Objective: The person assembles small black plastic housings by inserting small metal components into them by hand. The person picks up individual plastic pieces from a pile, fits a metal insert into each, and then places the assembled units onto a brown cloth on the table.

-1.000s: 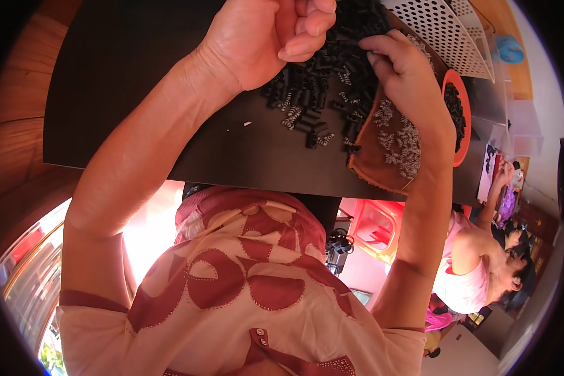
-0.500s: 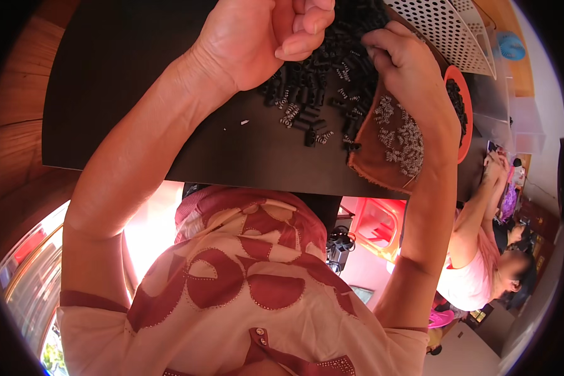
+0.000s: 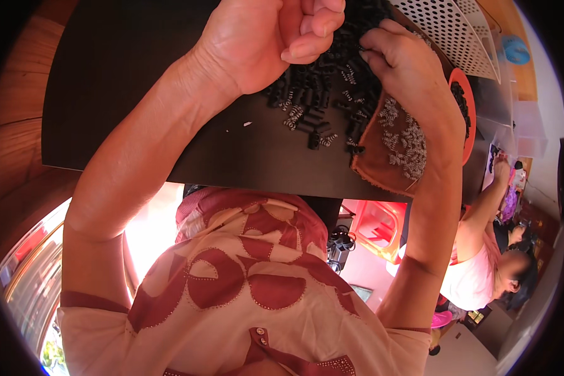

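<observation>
My left hand (image 3: pixel 269 44) is raised over the dark table, palm partly turned up and fingers curled in; anything in them is hidden. To its right, my right hand (image 3: pixel 404 59) has thumb and fingers pinched together above the edge of the pile, on something too small to make out. Small black cylindrical parts (image 3: pixel 310 116) lie heaped beneath and between both hands. Loose metal coil springs (image 3: pixel 328 140) are scattered among them. Under my right wrist, a brown cloth (image 3: pixel 373 164) bears many small silvery springs (image 3: pixel 410 147).
An orange-red bowl (image 3: pixel 470 147) of dark small parts stands right of my right forearm. Beyond it are a white perforated panel (image 3: pixel 448 31) and a blue round object (image 3: pixel 515 49). White scraps (image 3: pixel 247 124) lie on the dark table (image 3: pixel 131 81). Another person (image 3: pixel 476 269) works at far right.
My left hand has shifted slightly right, its fingers still curled. My right hand stays pinched in nearly the same place. The other person's arm has moved.
</observation>
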### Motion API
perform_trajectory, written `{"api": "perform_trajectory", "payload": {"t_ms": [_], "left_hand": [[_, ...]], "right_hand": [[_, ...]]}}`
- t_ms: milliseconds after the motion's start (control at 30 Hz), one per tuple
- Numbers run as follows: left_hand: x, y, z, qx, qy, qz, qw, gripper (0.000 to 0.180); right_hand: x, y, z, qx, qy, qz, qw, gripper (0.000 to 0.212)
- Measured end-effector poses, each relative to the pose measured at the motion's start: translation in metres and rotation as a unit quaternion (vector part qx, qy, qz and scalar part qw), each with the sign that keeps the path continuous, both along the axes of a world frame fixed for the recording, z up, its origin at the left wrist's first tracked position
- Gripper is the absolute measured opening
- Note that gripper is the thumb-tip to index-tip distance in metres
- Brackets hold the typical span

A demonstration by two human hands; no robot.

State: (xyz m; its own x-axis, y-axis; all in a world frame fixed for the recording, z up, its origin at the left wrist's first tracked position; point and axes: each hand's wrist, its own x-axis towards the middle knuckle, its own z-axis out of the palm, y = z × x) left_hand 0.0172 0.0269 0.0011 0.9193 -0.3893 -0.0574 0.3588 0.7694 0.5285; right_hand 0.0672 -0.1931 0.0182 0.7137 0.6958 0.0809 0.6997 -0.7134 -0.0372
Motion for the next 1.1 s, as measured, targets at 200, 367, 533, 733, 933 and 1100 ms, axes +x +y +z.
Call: {"api": "perform_trajectory", "payload": {"t_ms": [200,367,533,733,933,1100], "left_hand": [[0.000,0.000,0.002,-0.007,0.011,0.004,1.000,0.044],[-0.004,-0.002,0.005,0.002,0.010,-0.003,1.000,0.044],[-0.004,-0.002,0.005,0.009,0.004,-0.006,1.000,0.044],[0.002,0.004,-0.009,-0.014,-0.032,-0.012,0.999,0.044],[-0.008,-0.011,-0.001,0.026,-0.040,0.001,0.999,0.030],[-0.012,-0.022,-0.006,0.440,-0.308,0.052,0.842,0.030]], "right_hand": [[0.008,-0.011,0.004,0.056,0.044,-0.054,0.996,0.009],[0.009,-0.009,-0.002,0.085,0.035,-0.018,0.996,0.010],[0.009,-0.003,-0.005,0.036,-0.007,-0.003,0.999,0.013],[0.000,-0.003,-0.004,0.126,0.009,-0.001,0.992,0.012],[-0.041,0.003,0.025,0.249,0.057,-0.008,0.967,0.016],[-0.053,0.008,0.037,0.257,0.043,0.023,0.965,0.018]]}}
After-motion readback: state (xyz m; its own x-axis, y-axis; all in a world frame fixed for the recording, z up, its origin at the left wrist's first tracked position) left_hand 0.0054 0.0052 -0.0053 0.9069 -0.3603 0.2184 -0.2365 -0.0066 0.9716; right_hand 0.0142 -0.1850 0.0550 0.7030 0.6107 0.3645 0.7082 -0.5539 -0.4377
